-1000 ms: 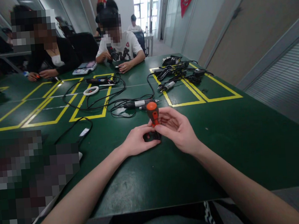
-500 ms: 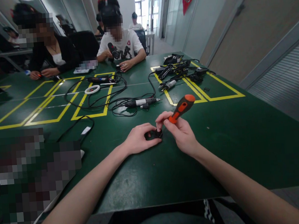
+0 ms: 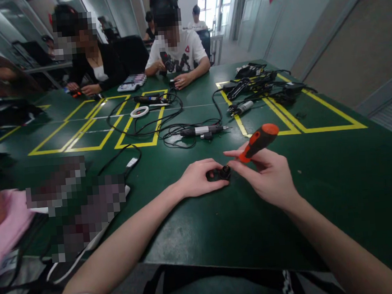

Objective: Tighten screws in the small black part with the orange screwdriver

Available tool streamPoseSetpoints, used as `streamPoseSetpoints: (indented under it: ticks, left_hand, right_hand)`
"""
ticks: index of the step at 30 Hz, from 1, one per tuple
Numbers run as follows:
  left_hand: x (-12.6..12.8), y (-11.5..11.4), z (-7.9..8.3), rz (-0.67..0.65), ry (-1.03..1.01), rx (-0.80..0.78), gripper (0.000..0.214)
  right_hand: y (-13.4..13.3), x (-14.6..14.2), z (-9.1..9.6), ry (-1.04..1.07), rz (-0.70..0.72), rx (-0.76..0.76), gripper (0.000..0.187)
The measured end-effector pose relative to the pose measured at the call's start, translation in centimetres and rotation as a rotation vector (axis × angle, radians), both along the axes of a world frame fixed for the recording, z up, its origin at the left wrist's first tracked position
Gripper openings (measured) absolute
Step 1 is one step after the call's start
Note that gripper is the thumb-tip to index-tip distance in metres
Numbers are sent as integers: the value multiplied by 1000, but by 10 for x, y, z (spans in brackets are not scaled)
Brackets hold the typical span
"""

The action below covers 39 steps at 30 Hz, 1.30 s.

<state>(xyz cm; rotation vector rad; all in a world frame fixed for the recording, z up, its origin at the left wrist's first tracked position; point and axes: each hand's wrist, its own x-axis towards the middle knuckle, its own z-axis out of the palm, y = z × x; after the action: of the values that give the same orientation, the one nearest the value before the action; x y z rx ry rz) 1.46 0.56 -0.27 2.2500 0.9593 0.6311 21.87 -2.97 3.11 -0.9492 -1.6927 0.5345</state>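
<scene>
My right hand is closed around an orange and black screwdriver, whose handle tilts up to the right and whose tip points down to the left at a small black part. My left hand pinches that black part against the green table. The two hands almost touch over the part. The screwdriver's tip is hidden between the fingers.
Beyond my hands lie an electric screwdriver, tangled black cables, a white ring and yellow tape squares. More tools and cables sit at the far right. Two people sit across the table; a pink sleeve is at my left.
The screwdriver went from upright over the part to tilted up and right. My view has swung left and closer, bringing the person at my left into sight.
</scene>
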Motion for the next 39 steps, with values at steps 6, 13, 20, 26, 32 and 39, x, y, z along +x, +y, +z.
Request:
streamPoseSetpoints:
  ticks: [6,13,20,26,32,39]
  left_hand:
    - [2,1,-3,2,-23,-1,31]
    - [2,1,0,-22,-32,10,27]
    - [0,2,0,-19,-55,-27,27]
    - [-2,3,-1,-19,-75,-35,31]
    - [-2,3,-1,-4,-107,-75,35]
    - [-1,2,1,10,-113,-69,29]
  right_hand:
    - [1,3,-2,-2,-91,58,13]
    - [-3,0,-1,113,-54,-64,18]
    - [-5,-3,5,187,-56,-121,29]
    - [-4,-5,8,192,-25,-162,23]
    - [0,-5,8,196,66,-123,3]
    - [0,-6,5,202,70,-161,11]
